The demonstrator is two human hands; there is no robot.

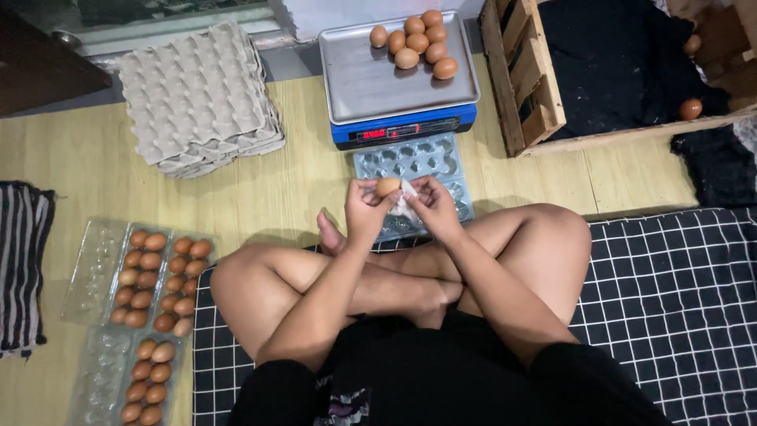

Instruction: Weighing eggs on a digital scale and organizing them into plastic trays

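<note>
Above the crossed legs, the left hand (364, 209) clamps its fingers on a brown egg (387, 186) while the right hand (432, 207) pinches a white cloth (405, 207) against it, over a clear empty egg tray (414, 170) below the scale (398, 75).

Pale yellow wood-look floor (236, 189), with loads sat on it: grey egg-tray stack (201, 99), blue scale (400, 79), clear empty egg tray (414, 170), filled clear egg packs (150, 292), wooden crate (528, 79), checked mat (670, 292).
</note>
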